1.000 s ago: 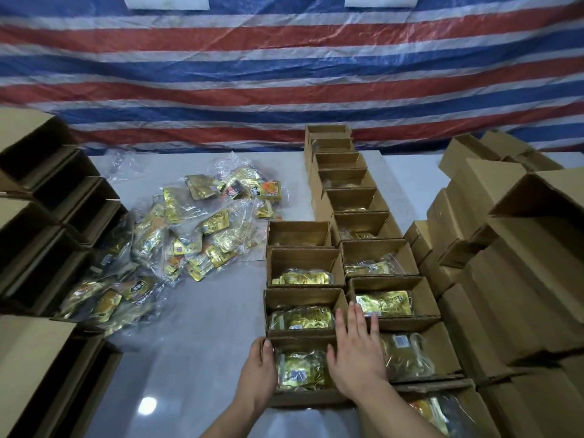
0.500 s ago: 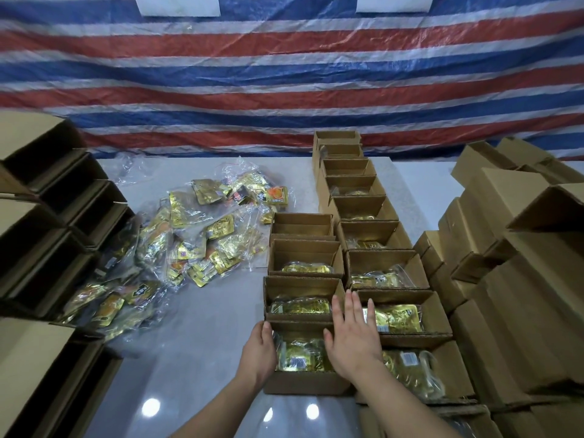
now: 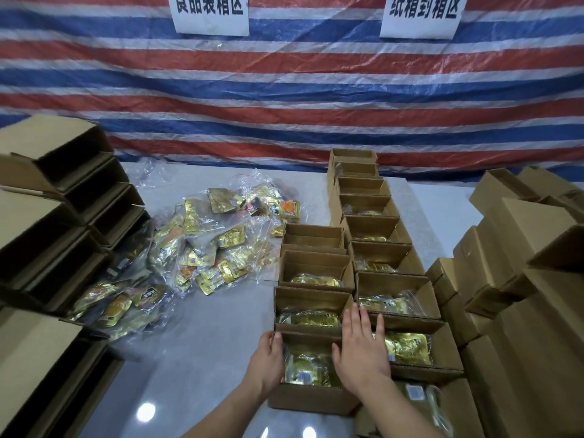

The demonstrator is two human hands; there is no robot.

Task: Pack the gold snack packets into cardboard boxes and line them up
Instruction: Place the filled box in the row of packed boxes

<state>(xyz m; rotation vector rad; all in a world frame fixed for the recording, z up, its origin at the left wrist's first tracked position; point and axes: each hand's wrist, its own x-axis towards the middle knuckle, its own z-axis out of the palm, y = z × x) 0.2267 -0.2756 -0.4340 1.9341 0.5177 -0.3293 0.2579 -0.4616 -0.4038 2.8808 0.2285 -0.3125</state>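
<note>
Striped tarp behind the grey table (image 3: 202, 349), same as before. The nearest box (image 3: 311, 398) with its gold packet (image 3: 308, 366) has slid forward against the left row, left hand (image 3: 268, 361) pressing its side, right hand (image 3: 363, 349) flat on its right edge

Open cardboard boxes (image 3: 316, 273) in two touching rows, gold snack packets (image 3: 308, 368) inside; loose packets (image 3: 202, 248) leftward.

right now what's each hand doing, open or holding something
Left hand: open, flat against the left side of the near box.
Right hand: open, fingers straight, resting on that box's right wall.
</note>
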